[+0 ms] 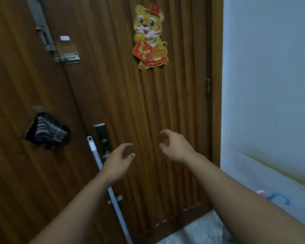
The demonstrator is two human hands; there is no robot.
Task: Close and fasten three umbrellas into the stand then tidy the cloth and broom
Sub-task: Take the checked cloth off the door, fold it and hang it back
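Head view: broom handle (95, 154) behind left hand (117, 162).

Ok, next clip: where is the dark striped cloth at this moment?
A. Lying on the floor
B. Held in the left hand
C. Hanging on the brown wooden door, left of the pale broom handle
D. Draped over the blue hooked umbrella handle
C: the dark striped cloth hangs from a hook on the brown wooden door, left of the pale broom handle, and neither hand touches it.
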